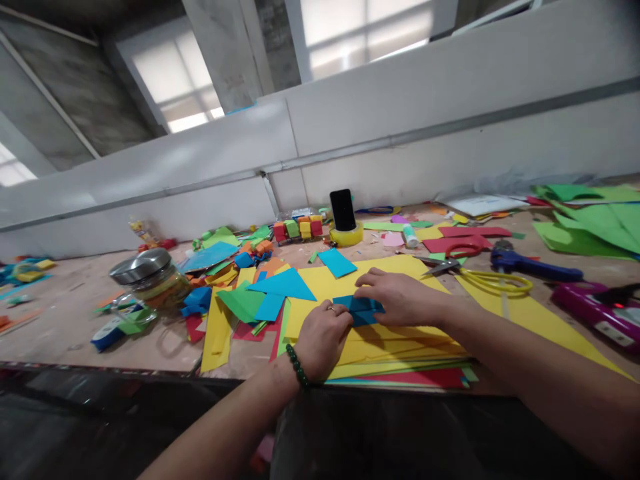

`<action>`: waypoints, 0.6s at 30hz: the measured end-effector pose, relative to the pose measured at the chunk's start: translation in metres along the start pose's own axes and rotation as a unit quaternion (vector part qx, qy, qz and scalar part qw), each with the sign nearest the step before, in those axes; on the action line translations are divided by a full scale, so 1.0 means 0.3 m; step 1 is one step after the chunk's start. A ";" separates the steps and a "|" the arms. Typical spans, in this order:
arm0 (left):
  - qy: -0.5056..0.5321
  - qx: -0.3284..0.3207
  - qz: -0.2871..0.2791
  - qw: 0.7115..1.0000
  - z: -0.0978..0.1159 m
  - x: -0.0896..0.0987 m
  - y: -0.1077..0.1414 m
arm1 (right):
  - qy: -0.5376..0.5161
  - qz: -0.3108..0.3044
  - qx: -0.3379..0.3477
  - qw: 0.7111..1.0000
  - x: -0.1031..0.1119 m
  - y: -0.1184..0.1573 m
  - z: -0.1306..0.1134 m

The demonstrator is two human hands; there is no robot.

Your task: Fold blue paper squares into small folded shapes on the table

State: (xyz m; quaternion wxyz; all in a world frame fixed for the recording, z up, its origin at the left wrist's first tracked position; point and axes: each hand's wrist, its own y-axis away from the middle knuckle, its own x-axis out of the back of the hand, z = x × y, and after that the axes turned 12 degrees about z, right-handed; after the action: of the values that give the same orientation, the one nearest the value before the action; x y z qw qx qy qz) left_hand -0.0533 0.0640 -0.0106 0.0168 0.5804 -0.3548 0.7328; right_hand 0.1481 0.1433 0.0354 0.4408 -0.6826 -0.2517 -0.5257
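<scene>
A small piece of blue paper [359, 311], creased across its middle, lies on a stack of yellow sheets [400, 343]. My left hand [324, 337], a ring on one finger and a green bead bracelet at the wrist, grips its left side with curled fingers. On the opposite side my right hand [395, 297] bends its fingers over the paper's right edge and holds it. Loose blue pieces, a triangle [285, 285] and a rectangle [337, 263], lie to the left and beyond. Under the yellow sheets, red, green and blue paper edges show.
To the right are scissors [493, 280], a blue-handled tool [535, 262] and a purple device [600, 313]. Behind, a phone [343, 210] stands in a yellow tape roll [346, 235]. A lidded glass jar [155, 280] leans at left. Scraps and folded paper cubes [299, 229] cover the table's back.
</scene>
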 end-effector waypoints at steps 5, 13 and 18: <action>0.024 0.005 -0.001 1.000 -0.003 -0.002 0.004 | 0.048 -0.063 -0.050 0.996 -0.006 -0.010 -0.021; -0.016 -0.028 0.025 0.999 0.007 0.009 0.003 | 0.066 -0.032 -0.104 0.992 -0.029 -0.016 -0.012; 0.056 -0.002 0.015 0.998 0.009 0.005 0.014 | 0.033 0.008 -0.165 0.986 -0.067 -0.019 0.046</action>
State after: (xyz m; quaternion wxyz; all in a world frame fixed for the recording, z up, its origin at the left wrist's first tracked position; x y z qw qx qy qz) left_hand -0.0533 0.0588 -0.0110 0.0267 0.5332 -0.3634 0.7635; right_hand 0.1439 0.1604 0.0176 0.3348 -0.7304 -0.1415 -0.5782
